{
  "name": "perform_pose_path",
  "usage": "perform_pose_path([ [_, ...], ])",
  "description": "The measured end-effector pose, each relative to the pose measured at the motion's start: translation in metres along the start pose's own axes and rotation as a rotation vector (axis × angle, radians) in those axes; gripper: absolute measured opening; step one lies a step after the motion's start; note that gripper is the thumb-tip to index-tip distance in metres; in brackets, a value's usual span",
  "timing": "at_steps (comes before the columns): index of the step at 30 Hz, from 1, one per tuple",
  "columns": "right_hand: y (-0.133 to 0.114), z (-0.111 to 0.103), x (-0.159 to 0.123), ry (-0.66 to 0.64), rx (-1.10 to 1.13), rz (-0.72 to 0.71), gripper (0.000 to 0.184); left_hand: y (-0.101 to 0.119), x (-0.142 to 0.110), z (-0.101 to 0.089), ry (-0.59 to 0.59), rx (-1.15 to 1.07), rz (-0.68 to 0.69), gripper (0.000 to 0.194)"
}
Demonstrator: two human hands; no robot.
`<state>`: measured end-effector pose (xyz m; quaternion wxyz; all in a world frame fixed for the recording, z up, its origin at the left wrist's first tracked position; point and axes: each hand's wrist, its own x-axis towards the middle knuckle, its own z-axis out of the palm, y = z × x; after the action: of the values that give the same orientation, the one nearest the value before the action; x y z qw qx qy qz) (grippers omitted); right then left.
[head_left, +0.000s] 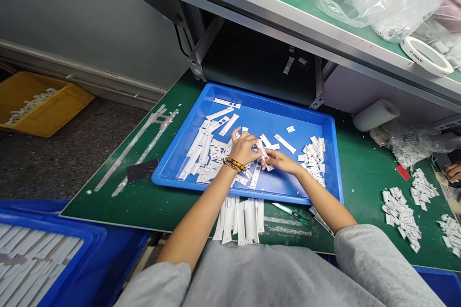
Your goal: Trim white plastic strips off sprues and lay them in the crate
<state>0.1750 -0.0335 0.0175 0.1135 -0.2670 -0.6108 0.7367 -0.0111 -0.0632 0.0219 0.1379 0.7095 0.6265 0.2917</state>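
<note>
A white plastic strip (pixel 263 153) is held between both hands above the middle of the blue tray (pixel 248 191). My left hand (pixel 245 146), with beaded bracelets at its wrist, pinches the strip's upper end. The fingers of my right hand (pixel 280 160) close on its lower part. Long white plastic strips (pixel 198 151) lie heaped on the tray's left side, partly under my left hand. Small white plastic pieces (pixel 314 156) form a pile at the right side. A few loose strips (pixel 285 143) lie between the two piles.
Long white parts (pixel 240 220) line the bench's near edge beside a green-handled cutter (pixel 293 213). Piles of small pieces (pixel 401 218) stand at right, near another person's hand (pixel 453 171). Behind the tray is a black conveyor belt (pixel 252 62), below a shelf with a tape roll (pixel 427 55).
</note>
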Motion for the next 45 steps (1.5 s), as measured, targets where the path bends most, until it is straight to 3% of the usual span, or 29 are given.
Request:
perform_pose_path([
  [5,-0.001,-0.002,0.004,0.0,0.06,0.031,0.02,0.0,0.001,0.001,0.035,0.011,-0.045,0.035],
  [9,-0.01,-0.013,-0.001,0.231,-0.096,-0.009,0.024,-0.002,-0.003,0.008,-0.001,0.08,-0.172,0.037],
  [12,-0.027,-0.016,-0.031,0.338,-0.333,-0.101,0.022,-0.008,-0.007,0.015,-0.118,0.163,-0.245,0.053],
  [15,-0.046,0.001,-0.084,0.288,-0.457,-0.103,0.026,-0.015,-0.009,0.021,-0.241,0.191,-0.249,0.063],
  [18,-0.049,0.029,-0.14,0.137,-0.582,0.096,0.017,-0.016,-0.007,0.021,-0.256,0.176,-0.234,0.04],
  [20,-0.037,0.045,-0.17,0.083,-0.694,0.288,0.017,-0.013,-0.004,0.019,-0.236,0.166,-0.242,0.03],
  [23,-0.004,0.058,-0.201,0.156,-0.93,0.49,0.021,-0.01,-0.002,0.013,-0.192,0.154,-0.275,0.028],
  [26,0.023,0.061,-0.217,0.265,-1.069,0.545,0.023,-0.008,-0.002,0.008,-0.144,0.142,-0.325,0.03],
  [30,0.034,0.066,-0.218,0.321,-1.174,0.404,0.024,-0.011,-0.002,0.007,-0.103,0.119,-0.374,0.03],
  [36,0.049,0.088,-0.182,0.307,-1.301,0.309,0.026,-0.018,-0.001,0.009,-0.093,0.065,-0.44,0.024],
  [41,0.075,0.085,-0.168,0.366,-1.458,0.324,0.034,-0.018,-0.003,0.007,-0.118,0.054,-0.478,0.033],
  [45,0.077,0.087,-0.169,0.382,-1.42,0.208,0.031,-0.011,-0.006,0.006,-0.163,0.099,-0.476,0.042],
])
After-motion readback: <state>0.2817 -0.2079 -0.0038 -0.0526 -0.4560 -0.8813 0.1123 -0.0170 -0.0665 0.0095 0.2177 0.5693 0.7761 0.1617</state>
